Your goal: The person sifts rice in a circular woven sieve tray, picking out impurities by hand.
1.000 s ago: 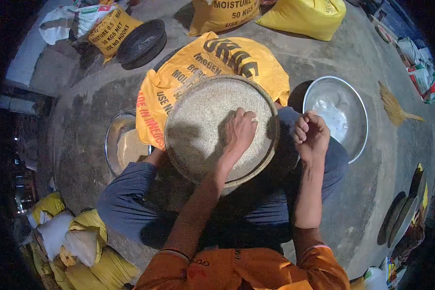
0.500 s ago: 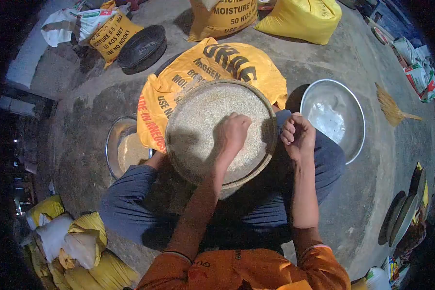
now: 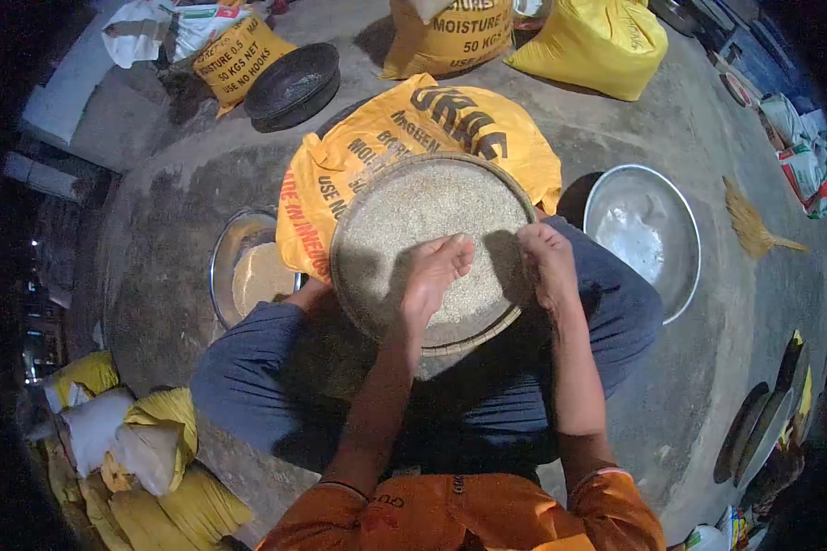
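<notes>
A round woven winnowing tray (image 3: pixel 338 289) lies across my lap, spread with pale grain (image 3: pixel 441 197). Over the middle of the grain is my left hand (image 3: pixel 439 271), its fingers curled together toward the right. Anything between those fingers is too small to make out. At the tray's right rim is my right hand (image 3: pixel 549 264), with bent fingers drawn together. Whether it touches the rim or pinches something small cannot be seen. Beneath the tray's far side spreads a yellow printed sack (image 3: pixel 340 170).
On the right stands a wide metal basin (image 3: pixel 648 234); on the left, a metal bowl (image 3: pixel 219 275) holds fine tan material. A black basin (image 3: pixel 294 87), a full yellow sack (image 3: pixel 597 46) and a printed sack (image 3: pixel 450 41) stand ahead. A broom (image 3: pixel 752 220) lies far right.
My left hand has turned and shifted slightly toward me over the grain. My right hand has turned over and come left to the tray's rim. The whole view has shifted slightly.
</notes>
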{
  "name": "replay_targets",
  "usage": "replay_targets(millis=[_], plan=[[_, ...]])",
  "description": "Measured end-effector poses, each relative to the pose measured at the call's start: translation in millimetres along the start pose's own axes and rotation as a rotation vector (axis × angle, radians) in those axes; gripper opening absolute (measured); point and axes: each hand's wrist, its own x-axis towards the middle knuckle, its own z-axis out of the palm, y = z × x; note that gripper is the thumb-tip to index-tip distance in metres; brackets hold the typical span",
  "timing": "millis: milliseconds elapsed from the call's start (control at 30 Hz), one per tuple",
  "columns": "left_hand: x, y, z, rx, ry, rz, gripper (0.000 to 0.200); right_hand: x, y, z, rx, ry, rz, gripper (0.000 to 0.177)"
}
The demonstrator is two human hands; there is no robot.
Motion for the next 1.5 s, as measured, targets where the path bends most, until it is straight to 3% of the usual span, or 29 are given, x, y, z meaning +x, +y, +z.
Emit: replay_targets(millis=[300, 600, 900, 967, 1033, 1100, 1133, 1200, 1233, 1267, 1300, 1367, 1433, 1500], plan=[[-19, 3, 11, -0.057, -0.097, 0.011, 0.035, -14, 2, 20, -0.043, -0.134, 0.059, 0.01], [-17, -5, 11, -0.003, -0.103, 0.002, 0.029, -11, 12, 18, -0.186, -0.174, -0.067, 0.011], [-16, -20, 6, 0.2, -0.015, 0.041, 0.027, -21, 12, 30, -0.521, -0.184, -0.312, 0.012], [-16, -26, 5, 0.133, -0.018, 0.028, 0.028, -23, 12, 30, -0.858, -0.189, -0.506, 0.013], [-16, -25, 7, 0.068, -0.021, 0.018, 0.028, -24, 14, 32, -0.972, -0.176, -0.54, 0.014], [-20, -20, 9, 0.235, 0.019, 0.067, 0.027, -22, 20, 33, -1.084, -0.158, -0.568, 0.016], [-21, -17, 9, 0.234, 0.022, 0.069, 0.027, -18, 22, 31, -0.829, -0.129, -0.542, 0.017], [-21, -8, 8, 0.726, 0.143, 0.521, 0.024, -2, 27, 16, -0.452, -0.118, -0.423, 0.018], [-23, 2, 5, 0.816, 0.248, 0.39, 0.021, -6, 9, 13, -0.154, -0.139, -0.127, 0.018], [-18, 7, -3, 0.812, 0.248, 0.39, 0.021, -11, -13, 11, 0.144, -0.153, 0.168, 0.017], [-11, 9, -12, 0.978, 0.309, 0.492, 0.021, -10, -19, 4, 0.389, -0.269, 0.207, 0.018], [5, 16, -16, 1.154, 0.349, 0.644, 0.02, -6, -22, -10, 0.542, -0.299, 0.207, 0.019], [17, 28, 2, 1.215, 0.294, 0.604, 0.02, -5, -23, -17, 0.81, -0.387, 0.162, 0.019], [38, 26, 18, 1.273, 0.236, 0.567, 0.02, -2, -23, -23, 0.798, -0.407, 0.135, 0.018]])
